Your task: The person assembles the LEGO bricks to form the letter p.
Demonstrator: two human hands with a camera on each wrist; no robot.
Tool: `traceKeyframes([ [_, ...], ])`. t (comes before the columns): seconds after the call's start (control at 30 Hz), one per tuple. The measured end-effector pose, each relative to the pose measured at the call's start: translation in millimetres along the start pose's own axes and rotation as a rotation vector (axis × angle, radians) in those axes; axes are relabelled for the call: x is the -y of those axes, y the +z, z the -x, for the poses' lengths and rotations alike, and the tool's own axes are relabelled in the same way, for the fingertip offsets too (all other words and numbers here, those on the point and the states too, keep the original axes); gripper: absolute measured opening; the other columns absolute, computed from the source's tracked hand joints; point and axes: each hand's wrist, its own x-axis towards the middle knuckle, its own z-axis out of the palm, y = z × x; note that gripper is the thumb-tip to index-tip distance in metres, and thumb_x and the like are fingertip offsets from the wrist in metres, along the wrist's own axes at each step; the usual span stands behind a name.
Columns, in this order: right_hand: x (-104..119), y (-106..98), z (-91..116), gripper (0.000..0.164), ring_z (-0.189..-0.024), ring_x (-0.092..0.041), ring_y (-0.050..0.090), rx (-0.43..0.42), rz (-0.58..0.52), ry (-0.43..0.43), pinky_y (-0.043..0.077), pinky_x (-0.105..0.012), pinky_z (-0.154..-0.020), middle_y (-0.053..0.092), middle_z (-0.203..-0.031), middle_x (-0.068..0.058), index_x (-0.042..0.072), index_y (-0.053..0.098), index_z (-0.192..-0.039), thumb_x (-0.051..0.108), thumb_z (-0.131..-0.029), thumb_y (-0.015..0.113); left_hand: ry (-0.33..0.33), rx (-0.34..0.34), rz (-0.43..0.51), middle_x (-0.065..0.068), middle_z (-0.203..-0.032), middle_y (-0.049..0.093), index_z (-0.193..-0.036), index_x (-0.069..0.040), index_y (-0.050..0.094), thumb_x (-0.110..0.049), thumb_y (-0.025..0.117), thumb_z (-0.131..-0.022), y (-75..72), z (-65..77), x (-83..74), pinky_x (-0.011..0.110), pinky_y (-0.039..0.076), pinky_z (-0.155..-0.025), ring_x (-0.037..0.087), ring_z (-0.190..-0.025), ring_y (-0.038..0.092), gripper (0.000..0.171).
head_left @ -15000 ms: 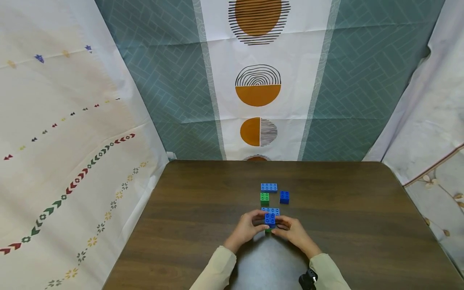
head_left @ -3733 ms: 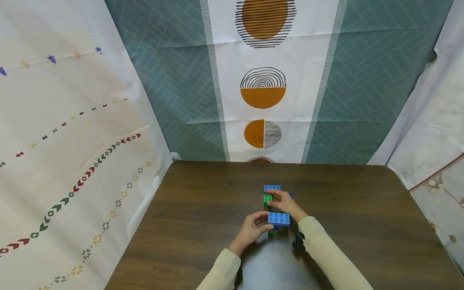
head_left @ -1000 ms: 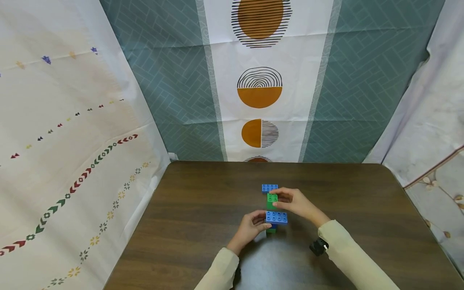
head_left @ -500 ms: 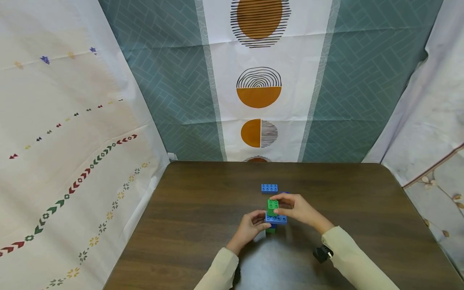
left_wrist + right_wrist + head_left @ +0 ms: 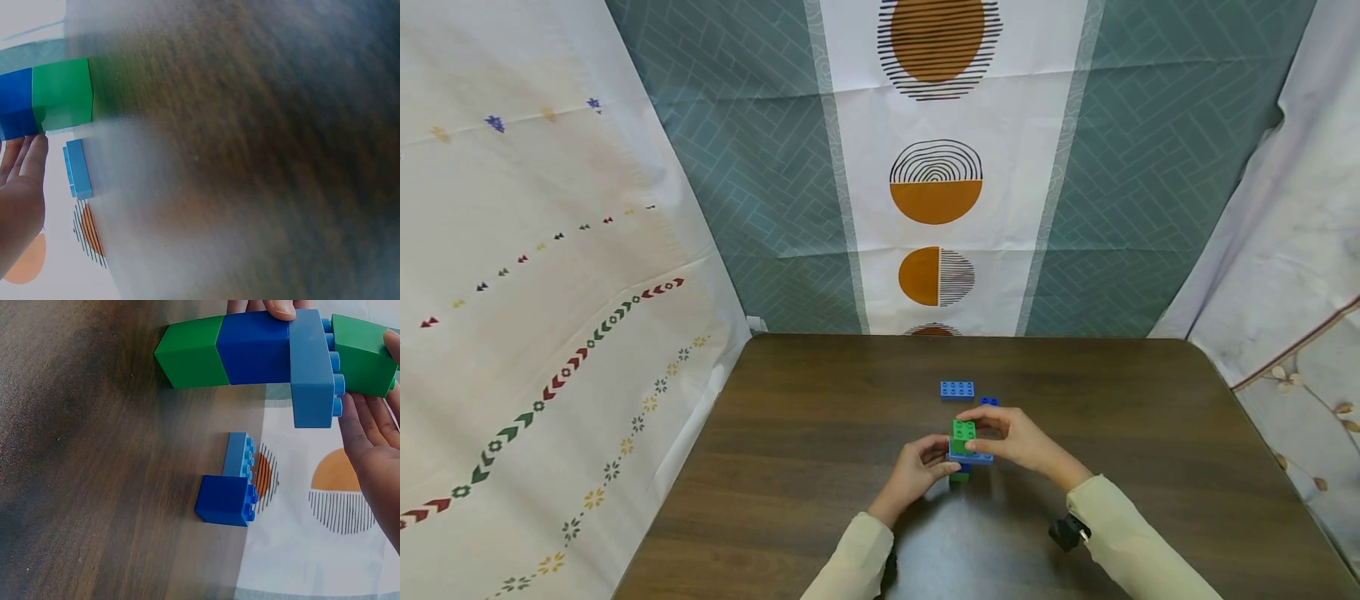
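Note:
My left hand (image 5: 910,473) steadies a stack of toy building blocks, its thumb and fingers at the sides. From the bottom up, the stack is a green block (image 5: 194,353), a dark blue block (image 5: 256,349) and a longer light blue block (image 5: 311,375), which sticks out to one side. My right hand (image 5: 1026,443) pinches a second green block (image 5: 364,356) upright just over the light blue one. In the right wrist view, studs of the light blue block show between the two. The left wrist view has only the stack's lower blocks, with fingers beside them.
Behind the stack on the brown wooden table (image 5: 820,417) lie another light blue block (image 5: 957,390) and a dark blue block (image 5: 989,402), the latter partly hidden by my right hand in the head view. A patterned cloth (image 5: 925,167) hangs past the far edge.
Since earlier, the dark blue and light blue blocks have been stacked on the green one. The right hand has picked up the second green block and brought it toward me, over the stack.

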Motion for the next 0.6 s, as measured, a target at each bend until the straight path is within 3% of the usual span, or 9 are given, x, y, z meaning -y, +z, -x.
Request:
traceKeyframes([
  [0.2,-1.1,2.7,0.3,0.038,-0.108,-0.036,0.059,0.005,0.048,-0.052,0.052,-0.025,-0.089,0.06,-0.12,-0.016,0.002,0.058,-0.127,0.012,-0.091,0.068,0.008,0.008,-0.004,0.02,-0.111,0.065,-0.116,0.006,0.063,0.001,0.069,-0.086,-0.7,0.5,0.4,0.033,0.052,-0.092,0.034,-0.107,0.063,0.03],
  [0.53,-1.1,5.4,1.5,0.036,-0.108,-0.027,0.061,-0.009,0.04,-0.048,0.051,-0.023,-0.09,0.062,-0.118,-0.014,0.003,0.059,-0.127,0.012,-0.093,0.065,0.0,0.004,-0.008,0.019,-0.111,0.065,-0.116,0.005,0.063,0.0,0.068,-0.087,-0.2,1.6,-0.2,0.033,0.052,-0.092,0.033,-0.108,0.063,0.03],
  [0.6,-0.3,5.6,1.6,0.036,-0.107,-0.026,0.061,-0.009,0.041,-0.049,0.052,-0.026,-0.09,0.062,-0.117,-0.013,0.003,0.059,-0.126,0.012,-0.092,0.066,0.001,0.004,-0.002,0.018,-0.112,0.066,-0.117,0.003,0.064,-0.001,0.069,-0.087,-0.3,-1.6,8.6,0.033,0.052,-0.092,0.031,-0.108,0.063,0.031],
])
